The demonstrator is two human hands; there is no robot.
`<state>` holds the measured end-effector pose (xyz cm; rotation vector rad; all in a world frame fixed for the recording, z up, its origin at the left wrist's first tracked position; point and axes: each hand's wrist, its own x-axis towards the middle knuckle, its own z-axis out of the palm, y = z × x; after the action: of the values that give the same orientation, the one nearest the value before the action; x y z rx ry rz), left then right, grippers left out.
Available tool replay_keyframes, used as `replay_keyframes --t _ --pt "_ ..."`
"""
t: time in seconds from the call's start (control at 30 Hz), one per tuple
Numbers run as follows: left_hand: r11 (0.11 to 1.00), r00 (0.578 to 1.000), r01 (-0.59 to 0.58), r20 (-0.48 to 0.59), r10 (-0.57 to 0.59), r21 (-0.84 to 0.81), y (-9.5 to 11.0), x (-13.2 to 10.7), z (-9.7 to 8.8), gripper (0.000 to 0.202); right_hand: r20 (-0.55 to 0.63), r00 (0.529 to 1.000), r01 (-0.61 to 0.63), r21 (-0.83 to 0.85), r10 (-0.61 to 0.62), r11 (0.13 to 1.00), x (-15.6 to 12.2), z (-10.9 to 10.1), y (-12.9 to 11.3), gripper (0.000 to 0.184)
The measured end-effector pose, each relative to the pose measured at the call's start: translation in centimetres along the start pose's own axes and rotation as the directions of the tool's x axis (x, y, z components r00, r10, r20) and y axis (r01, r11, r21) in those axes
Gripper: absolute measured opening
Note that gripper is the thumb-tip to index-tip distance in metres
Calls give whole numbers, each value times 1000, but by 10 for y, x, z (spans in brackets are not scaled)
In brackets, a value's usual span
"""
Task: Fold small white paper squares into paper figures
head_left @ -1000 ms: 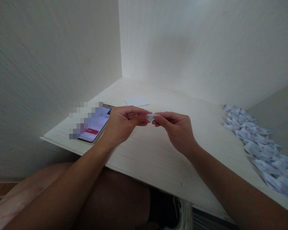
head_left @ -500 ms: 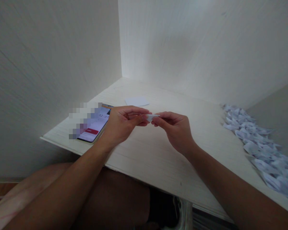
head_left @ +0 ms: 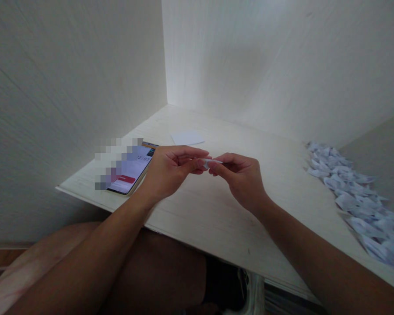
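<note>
A small folded piece of white paper (head_left: 206, 163) is pinched between my two hands above the middle of the table. My left hand (head_left: 174, 169) grips its left side between thumb and fingers. On the other side, my right hand (head_left: 241, 175) holds it the same way, its thumb pressed close to the left fingertips. Most of the paper is hidden by my fingers, so its exact shape cannot be made out. Just beyond my left hand, white paper (head_left: 188, 138) lies flat on the table.
Left of my left hand lies a phone (head_left: 131, 168) with a lit screen, partly pixelated. A long heap of folded white paper pieces (head_left: 351, 192) runs along the right side of the white table (head_left: 197, 218). Pale walls (head_left: 216, 57) stand behind and at the left.
My right thumb has moved slightly left over the folded paper, and less of it shows between my hands. The hands stay in nearly the same place.
</note>
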<state>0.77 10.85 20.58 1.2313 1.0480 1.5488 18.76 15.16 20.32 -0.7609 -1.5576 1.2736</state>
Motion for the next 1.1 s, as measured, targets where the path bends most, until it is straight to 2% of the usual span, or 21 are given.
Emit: replay_keyframes --t 0.17,0.37,0.53,0.73,0.87,1.1 --pt "999 1000 -13 -21 12 -35 -2 0 1 32 8 1000 17 -37 -16 999 1 -2 -3 11" --pt "1000 999 -26 -23 26 14 -2 0 1 21 48 998 52 -93 -47 994 2 -1 -4 16" --pt "999 999 -45 -13 45 22 -2 1 0 21 72 993 100 -150 -90 984 1 -3 -5 13" --pt "999 999 35 39 -36 33 0 2 -5 25 101 988 134 -206 -115 969 4 -10 -5 12" --pt "993 991 113 74 -116 39 -1 4 -9 35 133 987 115 -209 -88 971 7 -13 -4 12" --pt "993 988 118 96 -118 8 -6 5 -11 35 141 990 8 -193 20 981 7 -13 -8 21"
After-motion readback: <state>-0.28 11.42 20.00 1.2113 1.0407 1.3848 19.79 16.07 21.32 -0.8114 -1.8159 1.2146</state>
